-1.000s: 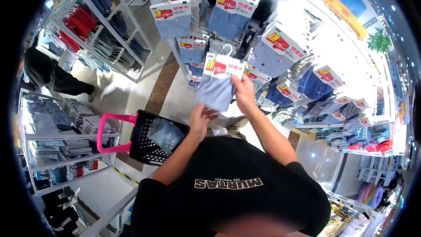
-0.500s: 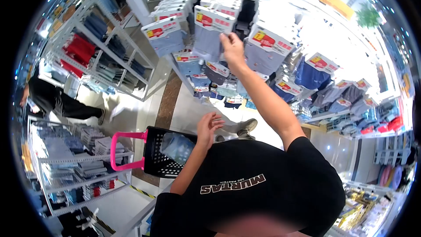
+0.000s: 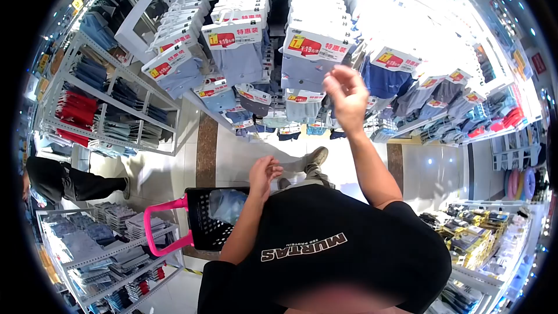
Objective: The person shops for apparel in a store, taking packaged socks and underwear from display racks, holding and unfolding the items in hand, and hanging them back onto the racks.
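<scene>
My right hand (image 3: 349, 96) is raised with its fingers apart at the lower right edge of a hanging pack of light blue garments (image 3: 305, 72), which has a red and yellow price card (image 3: 311, 45). It holds nothing; whether a fingertip touches the pack is unclear. To the left, a grey-blue pack (image 3: 235, 64) hangs from a white hook on the rack. Lower down, my left hand (image 3: 264, 173) is empty before my body, its fingers loosely spread, above a black basket (image 3: 200, 218) with a pink handle (image 3: 152, 227). A clear-wrapped bluish item (image 3: 226, 205) lies in the basket.
More packs hang along the rack, with dark blue ones (image 3: 383, 81) to the right. A shelf of folded clothes (image 3: 110, 244) stands at the lower left, beyond it a person's dark-trousered legs (image 3: 87, 183). Another shelf of packaged goods (image 3: 476, 235) is at the lower right.
My right hand has let go of the grey-blue pack, which now hangs on the rack, and has moved right to the neighbouring pack. The view has shifted to the right.
</scene>
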Tool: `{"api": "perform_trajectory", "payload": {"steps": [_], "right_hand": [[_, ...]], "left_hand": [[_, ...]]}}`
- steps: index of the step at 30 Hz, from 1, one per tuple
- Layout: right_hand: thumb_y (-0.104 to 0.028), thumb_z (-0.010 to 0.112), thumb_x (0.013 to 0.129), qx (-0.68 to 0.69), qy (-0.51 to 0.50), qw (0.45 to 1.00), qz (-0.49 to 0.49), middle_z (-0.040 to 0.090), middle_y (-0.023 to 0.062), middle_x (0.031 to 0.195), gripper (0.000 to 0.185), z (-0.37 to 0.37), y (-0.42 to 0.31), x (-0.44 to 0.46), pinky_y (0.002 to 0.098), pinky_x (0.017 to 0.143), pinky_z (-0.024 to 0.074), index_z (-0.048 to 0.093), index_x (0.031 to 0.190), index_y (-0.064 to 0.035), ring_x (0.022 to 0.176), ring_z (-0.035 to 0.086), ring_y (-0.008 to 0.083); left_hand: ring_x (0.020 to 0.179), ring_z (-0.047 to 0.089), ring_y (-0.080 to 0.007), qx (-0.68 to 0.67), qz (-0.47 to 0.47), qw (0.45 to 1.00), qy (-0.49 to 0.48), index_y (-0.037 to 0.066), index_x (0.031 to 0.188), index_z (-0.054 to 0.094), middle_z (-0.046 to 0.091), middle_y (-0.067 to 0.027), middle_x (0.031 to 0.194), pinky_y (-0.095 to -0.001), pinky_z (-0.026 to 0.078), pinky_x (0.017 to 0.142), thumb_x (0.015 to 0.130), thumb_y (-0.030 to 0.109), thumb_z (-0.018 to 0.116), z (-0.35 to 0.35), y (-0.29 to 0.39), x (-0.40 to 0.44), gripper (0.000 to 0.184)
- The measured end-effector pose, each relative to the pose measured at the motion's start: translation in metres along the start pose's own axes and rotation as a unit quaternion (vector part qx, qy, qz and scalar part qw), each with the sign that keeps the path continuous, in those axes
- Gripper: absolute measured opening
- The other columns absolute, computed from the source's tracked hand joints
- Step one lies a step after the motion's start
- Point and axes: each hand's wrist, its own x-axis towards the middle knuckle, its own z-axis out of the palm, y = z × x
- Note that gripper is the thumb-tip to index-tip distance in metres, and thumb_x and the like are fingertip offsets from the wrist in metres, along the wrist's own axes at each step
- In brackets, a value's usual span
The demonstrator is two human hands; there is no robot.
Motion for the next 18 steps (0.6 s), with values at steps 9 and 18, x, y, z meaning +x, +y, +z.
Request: {"api": "perform_trajectory", "payload": {"steps": [9, 18], "right_hand": [[-0.012, 0.076, 0.084, -0.027, 0.043, 0.999, -0.006, 0.062, 0.0111, 0.110, 0.050, 0.000, 0.009, 0.032, 0.0300, 0.091, 0.0475, 0.047, 0.123, 0.0014, 0.101, 0.059, 0.0149], [-0.018, 0.067, 0.092, 0.064, -0.058, 0.995, 0.053, 0.067, 0.0098, 0.103, 0.030, 0.012, -0.008, 0.031, 0.0269, 0.083, 0.0490, 0.060, 0.112, 0.0032, 0.090, 0.062, 0.0115]], "left_hand": [[0.079, 0.065, -0.0211, 0.036, 0.001, 0.999, -0.037, 0.004, 0.110, 0.055, 0.063, -0.0093, 0.096, -0.0327, 0.053, 0.069, 0.097, 0.023, 0.055, 0.003, -0.001, 0.006, 0.024], [0.080, 0.064, -0.0199, 0.016, 0.015, 0.999, -0.037, 0.005, 0.111, 0.054, 0.063, -0.0090, 0.098, -0.0322, 0.052, 0.072, 0.096, 0.025, 0.057, 0.001, -0.001, -0.001, 0.025]]}}
